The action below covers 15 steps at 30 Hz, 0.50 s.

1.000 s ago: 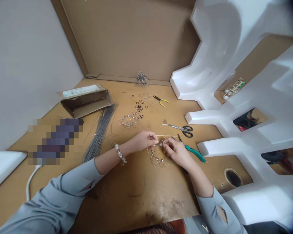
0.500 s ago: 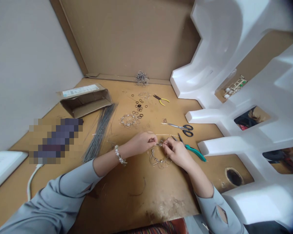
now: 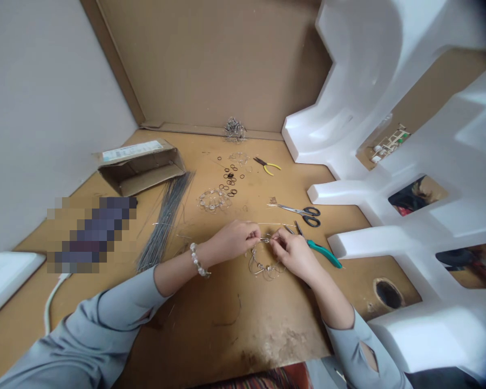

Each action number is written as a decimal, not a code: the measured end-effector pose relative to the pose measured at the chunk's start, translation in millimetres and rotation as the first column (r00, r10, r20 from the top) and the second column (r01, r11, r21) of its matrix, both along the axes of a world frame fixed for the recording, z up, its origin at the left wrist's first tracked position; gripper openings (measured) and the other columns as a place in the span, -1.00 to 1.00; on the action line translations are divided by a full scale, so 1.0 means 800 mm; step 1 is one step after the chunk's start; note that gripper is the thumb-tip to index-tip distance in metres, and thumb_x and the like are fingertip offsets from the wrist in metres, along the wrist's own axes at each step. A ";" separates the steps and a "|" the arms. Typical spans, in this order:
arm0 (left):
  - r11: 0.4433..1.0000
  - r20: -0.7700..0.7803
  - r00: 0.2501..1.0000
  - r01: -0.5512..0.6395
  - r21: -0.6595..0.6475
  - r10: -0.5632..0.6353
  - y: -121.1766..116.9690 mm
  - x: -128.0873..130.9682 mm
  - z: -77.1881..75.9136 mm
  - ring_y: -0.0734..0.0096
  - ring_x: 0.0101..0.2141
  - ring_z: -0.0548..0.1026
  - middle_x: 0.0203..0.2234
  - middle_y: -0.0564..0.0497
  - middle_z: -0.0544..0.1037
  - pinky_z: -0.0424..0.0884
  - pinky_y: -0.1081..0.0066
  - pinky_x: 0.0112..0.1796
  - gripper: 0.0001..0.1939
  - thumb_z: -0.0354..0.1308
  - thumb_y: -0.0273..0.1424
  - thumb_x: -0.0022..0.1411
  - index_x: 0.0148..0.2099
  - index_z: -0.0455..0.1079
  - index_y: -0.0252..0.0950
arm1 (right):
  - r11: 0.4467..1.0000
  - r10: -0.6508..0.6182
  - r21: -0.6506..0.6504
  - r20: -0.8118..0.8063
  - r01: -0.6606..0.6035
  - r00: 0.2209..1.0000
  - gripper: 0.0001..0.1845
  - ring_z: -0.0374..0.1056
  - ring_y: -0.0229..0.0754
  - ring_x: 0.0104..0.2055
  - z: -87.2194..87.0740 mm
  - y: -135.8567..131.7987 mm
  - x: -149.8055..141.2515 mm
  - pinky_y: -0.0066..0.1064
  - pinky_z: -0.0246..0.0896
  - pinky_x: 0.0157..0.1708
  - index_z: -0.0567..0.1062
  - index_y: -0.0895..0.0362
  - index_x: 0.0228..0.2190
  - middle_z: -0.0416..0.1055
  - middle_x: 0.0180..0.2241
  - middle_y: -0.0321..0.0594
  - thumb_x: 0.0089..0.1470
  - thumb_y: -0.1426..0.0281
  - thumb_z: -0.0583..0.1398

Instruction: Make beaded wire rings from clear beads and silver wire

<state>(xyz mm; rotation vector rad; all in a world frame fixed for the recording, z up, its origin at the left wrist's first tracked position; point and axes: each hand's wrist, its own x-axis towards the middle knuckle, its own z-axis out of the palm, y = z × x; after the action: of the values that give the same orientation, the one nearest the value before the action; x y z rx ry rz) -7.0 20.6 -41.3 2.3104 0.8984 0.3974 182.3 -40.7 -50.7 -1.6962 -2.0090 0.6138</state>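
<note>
Near the middle of the table, a ring of thin wire loops [image 3: 262, 267] hangs or lies just below my two hands. My left hand [image 3: 243, 236], with a beaded bracelet [image 3: 198, 261] on its wrist, is closed in a pinch on the upper part of this wire ring. Facing it, my right hand [image 3: 289, 248] pinches the same ring from the other side, and a short bit of wire shows between the fingertips. Green-handled pliers [image 3: 324, 254] lie right beside my right hand. A long straight wire [image 3: 275, 224] runs behind both hands.
Black-handled scissors [image 3: 303, 212] and yellow-handled pliers [image 3: 269, 166] lie farther back. Small dark rings [image 3: 230, 182], another wire ring [image 3: 213, 200] and a wire tangle [image 3: 235, 129] sit mid-table. At left are a bundle of wires [image 3: 164, 227] and an open cardboard box [image 3: 143, 170].
Both hands keep their pinch on the wire ring in nearly the same place. The view has shifted very slightly; nothing else visibly differs.
</note>
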 end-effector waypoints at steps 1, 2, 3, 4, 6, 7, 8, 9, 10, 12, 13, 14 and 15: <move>0.997 0.006 1.000 -0.006 -0.071 0.007 0.000 -0.001 0.001 0.48 -0.48 0.38 -0.51 0.05 0.48 0.23 0.50 -0.42 -0.87 0.02 -0.44 0.16 -0.36 0.39 -0.31 | 1.000 -0.008 0.004 0.004 0.008 1.000 -0.87 0.30 -0.27 -0.50 0.000 0.000 -0.001 -0.48 0.08 -0.45 0.34 0.08 -0.44 0.42 -0.52 -0.30 0.09 0.36 0.04; 0.988 0.015 1.000 -0.007 -0.152 0.009 0.000 -0.001 0.002 0.48 -0.49 0.40 -0.52 0.06 0.49 0.24 0.51 -0.43 -0.86 0.02 -0.43 0.16 -0.35 0.39 -0.31 | 1.000 -0.019 0.007 0.008 0.019 1.000 -0.87 0.30 -0.27 -0.50 0.000 -0.001 -0.002 -0.47 0.08 -0.44 0.35 0.08 -0.43 0.43 -0.52 -0.30 0.09 0.35 0.04; 0.973 0.024 1.000 -0.002 -0.229 0.008 0.000 -0.002 0.004 0.49 -0.49 0.42 -0.53 0.07 0.50 0.25 0.52 -0.43 -0.86 0.01 -0.44 0.16 -0.33 0.39 -0.31 | 1.000 -0.029 0.008 0.012 0.029 1.000 -0.87 0.30 -0.27 -0.50 0.000 -0.001 -0.002 -0.47 0.09 -0.44 0.35 0.08 -0.43 0.43 -0.51 -0.30 0.09 0.34 0.03; 0.960 0.029 1.000 0.005 -0.280 0.003 0.000 -0.003 0.005 0.49 -0.49 0.43 -0.54 0.07 0.51 0.26 0.52 -0.43 -0.86 0.01 -0.44 0.16 -0.32 0.39 -0.31 | 0.999 -0.038 0.009 0.015 0.038 0.999 -0.86 0.30 -0.27 -0.51 0.001 -0.001 -0.003 -0.47 0.09 -0.45 0.35 0.08 -0.42 0.43 -0.51 -0.30 0.10 0.34 0.03; 0.965 0.030 1.000 0.015 -0.263 -0.007 0.000 -0.003 0.008 0.49 -0.48 0.43 -0.54 0.07 0.51 0.27 0.52 -0.43 -0.87 0.02 -0.46 0.14 -0.32 0.40 -0.31 | 0.999 -0.045 0.012 0.017 0.044 0.999 -0.86 0.29 -0.27 -0.52 0.002 -0.002 -0.004 -0.47 0.09 -0.46 0.35 0.08 -0.41 0.43 -0.50 -0.29 0.10 0.33 0.03; 0.977 0.031 0.999 0.016 -0.211 -0.010 0.001 -0.003 0.008 0.49 -0.48 0.42 -0.53 0.07 0.51 0.27 0.52 -0.42 -0.88 0.03 -0.46 0.13 -0.33 0.40 -0.31 | 0.999 -0.040 0.015 0.015 0.040 0.999 -0.87 0.29 -0.27 -0.52 0.003 -0.003 -0.004 -0.47 0.09 -0.45 0.35 0.08 -0.41 0.43 -0.50 -0.30 0.10 0.33 0.03; 0.987 0.039 0.999 0.017 -0.162 -0.011 0.001 -0.003 0.008 0.49 -0.47 0.41 -0.51 0.06 0.50 0.27 0.51 -0.41 -0.88 0.04 -0.46 0.13 -0.34 0.41 -0.32 | 0.999 -0.032 0.016 0.009 0.032 0.999 -0.87 0.29 -0.27 -0.51 0.003 -0.003 -0.003 -0.46 0.10 -0.45 0.34 0.08 -0.41 0.43 -0.50 -0.30 0.10 0.33 0.03; 0.991 0.056 0.998 0.016 -0.133 -0.009 0.002 -0.002 0.007 0.49 -0.46 0.41 -0.49 0.05 0.50 0.27 0.51 -0.40 -0.88 0.04 -0.45 0.13 -0.34 0.41 -0.32 | 1.000 -0.021 0.015 -0.002 0.022 1.000 -0.87 0.29 -0.27 -0.50 0.004 -0.003 -0.003 -0.46 0.10 -0.44 0.34 0.08 -0.42 0.42 -0.51 -0.30 0.11 0.33 0.03; 0.992 0.084 0.996 0.012 -0.127 -0.001 0.003 -0.001 0.006 0.49 -0.45 0.40 -0.47 0.05 0.49 0.27 0.51 -0.39 -0.87 0.04 -0.44 0.14 -0.34 0.41 -0.32 | 1.000 -0.012 0.009 -0.018 0.012 1.000 -0.86 0.30 -0.27 -0.50 0.004 -0.003 -0.003 -0.46 0.11 -0.43 0.34 0.08 -0.42 0.42 -0.51 -0.30 0.11 0.33 0.03; 0.987 0.145 0.989 0.002 -0.160 0.021 0.003 0.001 0.002 0.50 -0.43 0.40 -0.40 0.02 0.49 0.29 0.51 -0.37 -0.87 0.04 -0.42 0.15 -0.33 0.40 -0.32 | 1.000 0.007 -0.013 -0.070 -0.008 0.998 -0.86 0.30 -0.28 -0.50 0.003 -0.002 -0.003 -0.47 0.13 -0.44 0.33 0.09 -0.43 0.42 -0.51 -0.29 0.11 0.33 0.03; 0.984 0.169 0.985 -0.006 -0.176 0.036 0.003 0.002 0.001 0.49 -0.41 0.40 -0.36 0.00 0.49 0.30 0.50 -0.36 -0.87 0.04 -0.40 0.15 -0.34 0.39 -0.33 | 1.000 0.014 -0.024 -0.103 -0.016 0.995 -0.86 0.30 -0.29 -0.50 0.002 -0.001 -0.003 -0.47 0.14 -0.44 0.33 0.09 -0.42 0.42 -0.52 -0.30 0.11 0.33 0.03; 0.983 0.187 0.981 -0.015 -0.181 0.049 0.002 0.003 -0.001 0.48 -0.38 0.40 -0.33 -0.02 0.48 0.31 0.49 -0.34 -0.86 0.04 -0.39 0.15 -0.35 0.38 -0.34 | 0.999 0.018 -0.033 -0.140 -0.022 0.990 -0.86 0.29 -0.29 -0.51 0.000 -0.001 -0.003 -0.48 0.15 -0.45 0.34 0.09 -0.42 0.41 -0.52 -0.30 0.11 0.33 0.04; 0.984 0.201 0.978 -0.022 -0.179 0.059 0.001 0.004 -0.002 0.46 -0.35 0.40 -0.29 -0.04 0.48 0.31 0.47 -0.31 -0.86 0.04 -0.39 0.16 -0.36 0.38 -0.34 | 0.999 0.018 -0.042 -0.178 -0.026 0.984 -0.86 0.29 -0.30 -0.52 -0.001 0.000 -0.003 -0.48 0.15 -0.46 0.34 0.10 -0.41 0.41 -0.53 -0.30 0.11 0.32 0.04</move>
<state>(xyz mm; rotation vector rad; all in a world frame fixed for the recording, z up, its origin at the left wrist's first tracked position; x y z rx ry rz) -3.6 21.7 -42.9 2.0505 0.8434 0.5419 179.9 -40.9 -51.8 -1.5855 -1.9034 0.7931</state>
